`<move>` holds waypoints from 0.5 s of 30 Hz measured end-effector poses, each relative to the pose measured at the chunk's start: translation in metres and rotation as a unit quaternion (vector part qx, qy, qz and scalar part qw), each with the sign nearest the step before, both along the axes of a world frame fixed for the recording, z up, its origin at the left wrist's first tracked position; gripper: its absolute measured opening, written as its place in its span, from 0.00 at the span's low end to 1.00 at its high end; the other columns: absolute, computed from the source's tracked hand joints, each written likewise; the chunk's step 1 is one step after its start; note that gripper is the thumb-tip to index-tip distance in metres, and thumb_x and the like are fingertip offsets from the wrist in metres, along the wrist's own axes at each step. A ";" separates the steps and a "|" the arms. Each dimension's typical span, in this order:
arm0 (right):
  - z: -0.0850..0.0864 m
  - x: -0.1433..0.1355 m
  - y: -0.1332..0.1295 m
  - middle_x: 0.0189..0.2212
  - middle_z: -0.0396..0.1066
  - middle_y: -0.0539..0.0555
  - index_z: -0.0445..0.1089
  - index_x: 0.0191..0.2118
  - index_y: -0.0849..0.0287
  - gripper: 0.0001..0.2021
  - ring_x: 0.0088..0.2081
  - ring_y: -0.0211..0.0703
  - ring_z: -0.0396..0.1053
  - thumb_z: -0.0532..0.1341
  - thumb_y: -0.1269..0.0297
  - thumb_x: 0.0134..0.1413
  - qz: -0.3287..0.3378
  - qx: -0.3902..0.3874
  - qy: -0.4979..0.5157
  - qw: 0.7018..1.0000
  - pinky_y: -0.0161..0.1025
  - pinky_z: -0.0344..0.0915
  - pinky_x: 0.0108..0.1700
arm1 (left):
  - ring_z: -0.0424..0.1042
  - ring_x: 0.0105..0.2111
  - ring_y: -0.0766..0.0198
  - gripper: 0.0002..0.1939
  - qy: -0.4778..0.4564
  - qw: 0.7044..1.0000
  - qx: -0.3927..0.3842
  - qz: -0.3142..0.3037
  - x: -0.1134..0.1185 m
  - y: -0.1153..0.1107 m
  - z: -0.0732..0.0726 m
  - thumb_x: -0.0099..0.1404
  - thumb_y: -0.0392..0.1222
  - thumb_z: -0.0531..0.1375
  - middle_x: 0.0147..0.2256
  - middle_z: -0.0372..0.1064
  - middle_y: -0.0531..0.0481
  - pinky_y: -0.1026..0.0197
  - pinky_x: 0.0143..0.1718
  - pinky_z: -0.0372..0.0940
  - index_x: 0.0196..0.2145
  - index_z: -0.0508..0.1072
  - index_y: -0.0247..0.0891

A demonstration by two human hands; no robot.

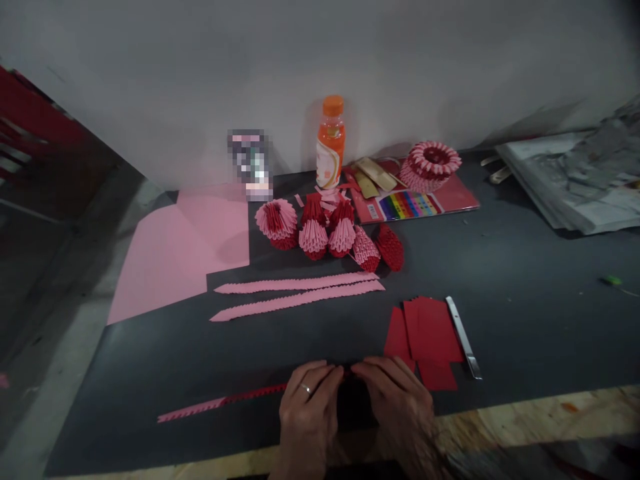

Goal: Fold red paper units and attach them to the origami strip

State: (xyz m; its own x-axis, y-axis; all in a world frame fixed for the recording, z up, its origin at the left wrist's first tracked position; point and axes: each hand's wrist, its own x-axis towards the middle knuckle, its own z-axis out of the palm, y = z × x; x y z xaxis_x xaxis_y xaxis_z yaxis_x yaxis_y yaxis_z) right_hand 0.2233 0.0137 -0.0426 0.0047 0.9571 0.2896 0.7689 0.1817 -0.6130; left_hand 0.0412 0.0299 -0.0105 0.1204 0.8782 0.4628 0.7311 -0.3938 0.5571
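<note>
A long folded paper strip (255, 392), pink at its left end and red toward the right, lies across the dark table in front of me. My left hand (311, 403), with a ring on one finger, is closed on the red part of this strip. Close beside it, my right hand (393, 393) pinches the strip's right end, mostly hidden by the fingers. Red paper rectangles (433, 330) lie just beyond my right hand, with a silver cutter knife (464, 338) along their right side. Two pink folded strips (300, 293) rest farther back.
Pink paper sheets (185, 243) lie at the left. Several red and pink folded-paper pieces (314, 230) stand near an orange bottle (331, 143). A round paper basket (431, 167) sits on a pink paper pack (463, 197). A plastic-covered stack (565, 180) is at far right.
</note>
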 end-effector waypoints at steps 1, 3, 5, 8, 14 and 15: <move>0.002 -0.001 0.001 0.37 0.90 0.45 0.86 0.42 0.40 0.14 0.38 0.46 0.89 0.65 0.70 0.69 -0.001 -0.004 0.006 1.000 0.42 0.88 0.51 | 0.91 0.36 0.60 0.17 0.001 1.000 0.002 -0.003 0.000 0.000 0.000 0.73 0.27 0.63 0.35 0.91 0.54 0.61 0.42 0.88 0.44 0.88 0.47; 0.006 -0.004 0.004 0.35 0.89 0.44 0.87 0.41 0.39 0.16 0.36 0.45 0.88 0.64 0.70 0.69 0.000 -0.015 0.020 1.000 0.41 0.87 0.46 | 0.91 0.36 0.60 0.17 -0.003 1.000 0.013 -0.004 0.000 0.000 0.000 0.73 0.26 0.63 0.35 0.91 0.54 0.61 0.41 0.88 0.43 0.88 0.46; 0.011 -0.009 0.006 0.34 0.89 0.45 0.87 0.42 0.38 0.18 0.35 0.45 0.87 0.62 0.72 0.68 -0.003 -0.023 0.038 0.999 0.39 0.86 0.41 | 0.90 0.35 0.60 0.17 -0.008 1.000 0.016 0.002 0.000 0.001 0.000 0.72 0.25 0.62 0.34 0.90 0.53 0.62 0.41 0.88 0.42 0.88 0.45; 0.016 -0.012 0.008 0.32 0.88 0.46 0.85 0.42 0.43 0.14 0.31 0.44 0.87 0.63 0.68 0.67 -0.032 -0.031 0.070 0.997 0.37 0.85 0.35 | 0.89 0.35 0.62 0.15 0.004 1.000 0.015 0.010 0.001 0.001 0.001 0.73 0.26 0.63 0.34 0.89 0.53 0.62 0.41 0.85 0.41 0.87 0.44; 0.022 -0.008 0.004 0.30 0.88 0.45 0.87 0.36 0.43 0.08 0.29 0.44 0.87 0.71 0.52 0.67 -0.044 -0.051 0.173 0.983 0.34 0.84 0.34 | 0.88 0.36 0.63 0.14 0.074 0.995 0.064 -0.025 -0.005 -0.003 0.003 0.78 0.30 0.62 0.38 0.90 0.53 0.57 0.45 0.80 0.52 0.84 0.43; 0.023 -0.008 0.004 0.30 0.89 0.45 0.88 0.37 0.42 0.08 0.29 0.44 0.87 0.71 0.51 0.67 -0.039 -0.053 0.191 0.979 0.34 0.84 0.34 | 0.88 0.36 0.63 0.15 0.083 0.994 0.069 -0.023 -0.007 -0.004 0.004 0.78 0.28 0.61 0.39 0.90 0.53 0.56 0.47 0.80 0.53 0.83 0.43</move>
